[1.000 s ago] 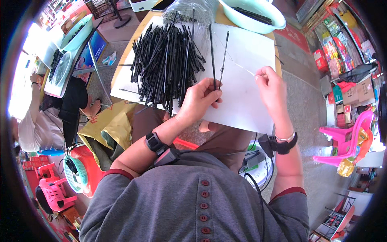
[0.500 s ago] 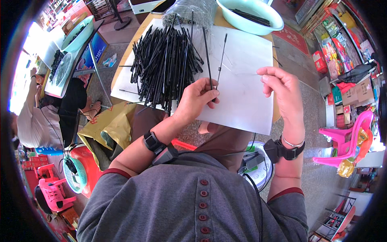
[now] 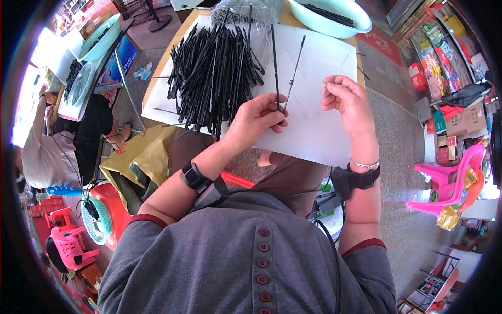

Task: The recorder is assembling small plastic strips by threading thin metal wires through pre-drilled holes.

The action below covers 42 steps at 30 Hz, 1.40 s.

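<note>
My left hand is closed round the lower ends of two thin black rods. One is a plain dark rod standing nearly upright. The other, a thinner rod, leans right and carries a small bead-like lump partway along. To the right, over the edge of the white sheet, my right hand is raised with thumb and fingertips pinched together; what they hold, if anything, cannot be made out. Left of my hands lies a large pile of black rods. A few fine pale strands show faintly on the sheet.
Clear plastic wrapping lies behind the pile. A pale green basin with black rods stands at the far right of the table. At left are a yellow-brown bag and another person's arm; a pink chair stands right.
My right hand has moved left, closer to the rods, and the fine strand at its fingertips no longer shows there. The rods in my left hand have shifted slightly right.
</note>
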{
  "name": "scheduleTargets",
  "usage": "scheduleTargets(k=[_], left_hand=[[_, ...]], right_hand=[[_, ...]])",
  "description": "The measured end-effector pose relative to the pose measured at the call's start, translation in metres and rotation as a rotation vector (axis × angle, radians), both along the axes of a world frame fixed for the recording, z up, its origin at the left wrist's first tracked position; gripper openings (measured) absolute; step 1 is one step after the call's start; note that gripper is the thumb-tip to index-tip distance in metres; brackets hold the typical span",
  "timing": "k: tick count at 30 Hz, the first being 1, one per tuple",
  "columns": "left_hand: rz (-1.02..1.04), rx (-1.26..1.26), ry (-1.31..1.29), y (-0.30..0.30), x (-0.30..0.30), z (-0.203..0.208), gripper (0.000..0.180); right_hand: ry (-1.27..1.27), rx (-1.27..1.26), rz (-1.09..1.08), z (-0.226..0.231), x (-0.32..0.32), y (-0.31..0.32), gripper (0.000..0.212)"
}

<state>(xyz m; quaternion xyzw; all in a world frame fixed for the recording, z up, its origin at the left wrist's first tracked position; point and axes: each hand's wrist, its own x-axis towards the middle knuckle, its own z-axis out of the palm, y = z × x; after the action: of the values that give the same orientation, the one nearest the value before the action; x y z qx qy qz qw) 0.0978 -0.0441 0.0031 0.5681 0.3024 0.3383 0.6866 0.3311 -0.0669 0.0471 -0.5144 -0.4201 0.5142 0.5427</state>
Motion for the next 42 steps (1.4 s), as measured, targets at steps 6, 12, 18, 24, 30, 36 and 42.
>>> scheduleTargets(k=[6,12,18,24,30,36,42], left_hand=[[-0.026,-0.018,-0.03,0.0,-0.002,0.002,0.038],[-0.058,-0.007,-0.119,0.002,-0.002,-0.006,0.04],[-0.027,-0.048,-0.079,0.001,-0.003,0.0,0.036],[-0.043,-0.047,-0.102,0.002,-0.004,-0.002,0.034],[-0.046,-0.034,-0.093,0.001,-0.003,-0.002,0.034],[-0.073,-0.038,-0.096,0.001,-0.004,-0.001,0.035],[-0.072,0.001,-0.067,0.001,-0.005,0.0,0.036]], right_hand=[[0.004,-0.1,0.142,-0.013,-0.011,0.006,0.015],[0.199,0.075,-0.165,-0.031,-0.019,0.015,0.014],[0.438,0.044,0.013,-0.047,-0.025,0.015,0.014],[0.361,0.024,0.092,-0.046,-0.031,0.012,0.014],[0.369,0.029,0.118,-0.046,-0.03,0.011,0.014],[0.39,0.039,0.096,-0.048,-0.032,0.01,0.012],[0.368,0.038,0.072,-0.045,-0.034,0.009,0.012]])
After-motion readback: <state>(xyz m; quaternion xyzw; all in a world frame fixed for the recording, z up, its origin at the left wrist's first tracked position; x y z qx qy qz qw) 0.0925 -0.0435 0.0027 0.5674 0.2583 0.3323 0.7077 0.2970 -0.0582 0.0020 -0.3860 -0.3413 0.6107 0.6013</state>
